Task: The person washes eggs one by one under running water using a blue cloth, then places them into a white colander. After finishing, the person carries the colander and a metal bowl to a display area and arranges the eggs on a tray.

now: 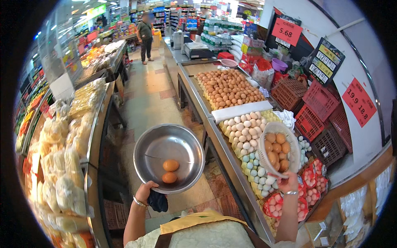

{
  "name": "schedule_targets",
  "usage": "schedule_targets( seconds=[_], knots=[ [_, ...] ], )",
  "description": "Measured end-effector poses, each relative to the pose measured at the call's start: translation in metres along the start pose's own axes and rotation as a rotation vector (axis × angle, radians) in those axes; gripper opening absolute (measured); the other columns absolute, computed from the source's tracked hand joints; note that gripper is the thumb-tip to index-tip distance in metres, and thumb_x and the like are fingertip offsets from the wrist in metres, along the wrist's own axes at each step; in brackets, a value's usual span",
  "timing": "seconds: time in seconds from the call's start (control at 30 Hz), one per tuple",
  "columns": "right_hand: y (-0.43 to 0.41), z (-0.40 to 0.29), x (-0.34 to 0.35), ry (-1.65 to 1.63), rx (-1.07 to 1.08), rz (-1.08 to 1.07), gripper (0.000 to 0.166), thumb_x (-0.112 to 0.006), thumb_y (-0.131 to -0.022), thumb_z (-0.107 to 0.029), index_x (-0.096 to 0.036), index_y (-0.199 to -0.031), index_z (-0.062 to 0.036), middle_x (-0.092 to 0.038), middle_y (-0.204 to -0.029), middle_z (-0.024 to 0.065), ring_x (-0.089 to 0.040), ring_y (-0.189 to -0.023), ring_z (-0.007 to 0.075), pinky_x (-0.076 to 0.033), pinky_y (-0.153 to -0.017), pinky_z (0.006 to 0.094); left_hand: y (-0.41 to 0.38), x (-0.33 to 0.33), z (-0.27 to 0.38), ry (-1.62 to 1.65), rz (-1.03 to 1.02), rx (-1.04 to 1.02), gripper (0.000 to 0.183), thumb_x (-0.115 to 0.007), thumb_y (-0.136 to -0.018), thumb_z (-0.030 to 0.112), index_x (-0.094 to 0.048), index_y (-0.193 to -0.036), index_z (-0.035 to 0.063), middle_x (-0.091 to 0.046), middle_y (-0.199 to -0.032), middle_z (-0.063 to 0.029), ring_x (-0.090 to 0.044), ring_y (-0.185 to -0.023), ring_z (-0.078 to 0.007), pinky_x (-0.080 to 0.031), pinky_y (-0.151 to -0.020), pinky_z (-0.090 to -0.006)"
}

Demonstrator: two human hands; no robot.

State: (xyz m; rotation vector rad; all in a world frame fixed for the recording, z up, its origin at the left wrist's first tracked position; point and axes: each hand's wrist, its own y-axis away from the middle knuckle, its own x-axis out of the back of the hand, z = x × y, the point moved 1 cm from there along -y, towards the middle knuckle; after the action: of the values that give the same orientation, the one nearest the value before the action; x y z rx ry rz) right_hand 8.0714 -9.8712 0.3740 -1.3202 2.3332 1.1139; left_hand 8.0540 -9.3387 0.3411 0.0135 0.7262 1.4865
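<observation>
My left hand (pixel 144 192) grips the near rim of a stainless steel bowl (pixel 155 142) over the aisle, with a dark cloth (pixel 157 201) hanging beneath the fingers. Two brown eggs (pixel 170 171) lie in the bowl. On the right, my right hand (pixel 288 183) holds the near rim of a white plastic basket (pixel 294 145) containing several brown eggs (pixel 277 148). This basket is over the egg counter, above white eggs (pixel 243 130) and pale green-blue eggs (pixel 259 176). Red net bags of eggs (pixel 274 205) lie close to my right wrist. Both wrists wear bracelets.
Brown eggs (pixel 226 88) fill the counter's far part, behind a white foam divider (pixel 242 111). A scale (pixel 196 50) stands beyond. Plastic crates (pixel 310 123) are stacked at right. Bagged goods (pixel 59 161) cover the left stand. A person (pixel 145 37) stands farther up the aisle.
</observation>
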Motion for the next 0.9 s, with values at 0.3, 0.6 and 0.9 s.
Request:
schedule_targets(
  seconds=[0.3, 0.6, 0.9],
  knots=[
    [-0.239, -0.115, -0.085, -0.104, 0.054, -0.052, 0.031, -0.043, -0.066, -0.005, -0.043, -0.094, 0.0106, -0.056, -0.082, 0.0222, -0.057, -0.059, 0.0322, -0.048, -0.041, 0.0303, -0.200, -0.054, 0.081, 0.022, -0.025, 0.080, 0.031, -0.045, -0.068, 0.015, -0.051, -0.083, -0.0109, -0.059, -0.066, -0.0198, -0.059, -0.053, -0.0291, -0.051, -0.052, -0.0361],
    [-0.446, -0.176, -0.119, -0.162, 0.170, 0.091, 0.050, -0.040, -0.063, -0.002, -0.040, -0.113, 0.0079, -0.053, -0.099, 0.0222, -0.058, -0.067, 0.0353, -0.047, -0.039, 0.0233, -0.367, -0.102, 0.123, -0.066, 0.012, 0.270, 0.023, -0.054, -0.068, 0.015, -0.059, -0.077, -0.0054, -0.062, -0.071, -0.0134, -0.061, -0.060, -0.0240, -0.051, -0.059, -0.0330],
    [-0.628, -0.193, -0.113, -0.289, 0.252, 0.241, 0.042, -0.043, -0.066, -0.006, -0.044, -0.101, 0.0162, -0.055, -0.083, 0.0264, -0.056, -0.056, 0.0280, -0.051, -0.043, 0.0244, -0.501, -0.156, 0.116, -0.145, 0.006, 0.383, 0.019, -0.056, -0.071, 0.015, -0.061, -0.076, -0.0030, -0.063, -0.072, -0.0095, -0.060, -0.061, -0.0191, -0.050, -0.060, -0.0281]
  ],
)
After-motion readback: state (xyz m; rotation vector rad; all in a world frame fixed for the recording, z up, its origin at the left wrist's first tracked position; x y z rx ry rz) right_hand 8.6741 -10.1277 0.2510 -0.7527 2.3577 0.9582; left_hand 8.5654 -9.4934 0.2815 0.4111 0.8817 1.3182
